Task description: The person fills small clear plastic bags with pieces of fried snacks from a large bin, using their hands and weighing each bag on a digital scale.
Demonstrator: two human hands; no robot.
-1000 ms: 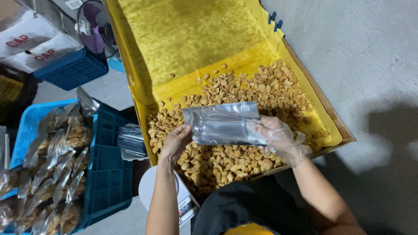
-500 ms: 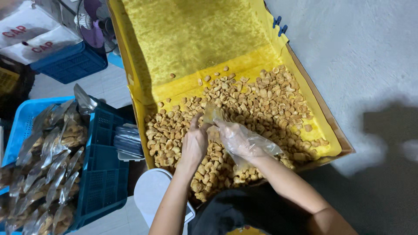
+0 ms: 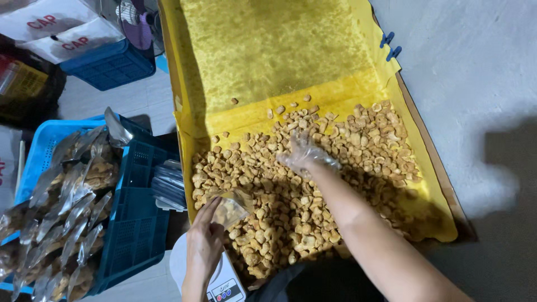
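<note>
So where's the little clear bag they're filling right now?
In the head view, the small clear bag is low and left of centre, held by the left hand at the near-left edge of the yellow-lined tray, just above a white scale.

left hand low in frame, bare, forearm coming up from the bottom edge, wrist roughly straight. fingers together and pointing up and slightly right, pinched closed at the tips. right hand reaches further forward, arm extended diagonally from lower right, elbow out of frame. right wears a thin clear glove, palm down, fingers spread and slightly curled, blurred. hands well apart, right ahead of left.
</note>
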